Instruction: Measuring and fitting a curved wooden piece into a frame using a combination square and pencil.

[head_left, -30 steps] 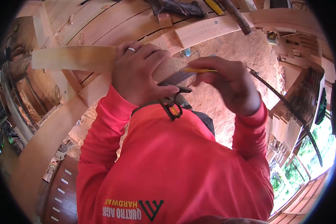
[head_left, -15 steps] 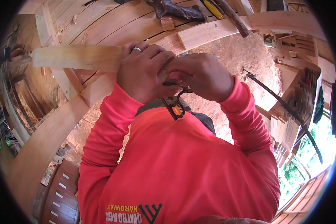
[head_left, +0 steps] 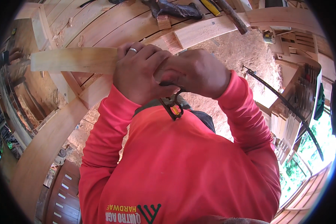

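Note:
A long pale wooden board [head_left: 72, 60] extends to the left from under my left hand [head_left: 138, 72]. That hand wears a ring, and its fingers are closed over the board's right end. My right hand [head_left: 201, 72] presses against it, with curled fingers. Below where the hands meet, a dark metal tool [head_left: 174, 108] with a curved black loop and a yellow part shows in front of my red shirt. Its upper end is hidden behind my fingers. What sits inside the right hand's grip is also hidden.
Beyond my hands is a plank bench [head_left: 100, 22] with wood shavings. A dark, bent object [head_left: 179, 10], a yellow-edged tool [head_left: 210, 6] and a round stick [head_left: 231, 16] lie there. A curved board [head_left: 50, 143] crosses the left. At right are a long dark bar [head_left: 283, 102] and stacked slats [head_left: 287, 128].
Both hands have shifted slightly left, along with the board. The right hand has rolled a little over the tool, hiding more of its upper part.

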Tool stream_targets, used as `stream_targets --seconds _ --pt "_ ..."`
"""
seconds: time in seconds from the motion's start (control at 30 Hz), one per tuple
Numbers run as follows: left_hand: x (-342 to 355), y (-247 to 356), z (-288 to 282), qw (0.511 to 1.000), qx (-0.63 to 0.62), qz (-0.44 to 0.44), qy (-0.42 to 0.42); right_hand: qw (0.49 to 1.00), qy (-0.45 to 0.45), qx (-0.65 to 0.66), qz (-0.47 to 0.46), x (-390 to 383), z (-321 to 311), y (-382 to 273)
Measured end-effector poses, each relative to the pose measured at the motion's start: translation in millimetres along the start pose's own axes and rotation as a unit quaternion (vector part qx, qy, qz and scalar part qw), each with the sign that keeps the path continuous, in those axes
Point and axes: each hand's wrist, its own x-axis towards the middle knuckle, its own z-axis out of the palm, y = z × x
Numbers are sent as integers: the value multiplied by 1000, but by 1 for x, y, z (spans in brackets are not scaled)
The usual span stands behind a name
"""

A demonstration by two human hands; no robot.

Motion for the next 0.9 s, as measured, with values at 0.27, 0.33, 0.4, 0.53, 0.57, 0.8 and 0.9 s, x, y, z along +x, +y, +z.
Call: stream_targets --seconds 0.27,0.33,0.4,0.53,0.57,0.8,0.9 --pt "0 0 1 1000 2 -4 1 998 22 14 -48 4 -1 4" --pt "1 0 2 1000 -10 0 5 998 9 23 -57 4 0 4" --pt "0 1 1 1000 0 -1 9 998 4 -28 -49 -2 -13 15" --pt "0 3 0 1000 11 -9 6 996 -22 -82 -7 -6 -42 15" --pt "1 3 0 1000 10 -5 6 996 -25 -78 27 -7 -44 15" --pt "2 1 1 1000 6 1 -1 999 -4 -52 -3 -9 -37 28" --pt "5 2 0 1000 4 4 -2 996 -15 -78 41 -11 -51 25"
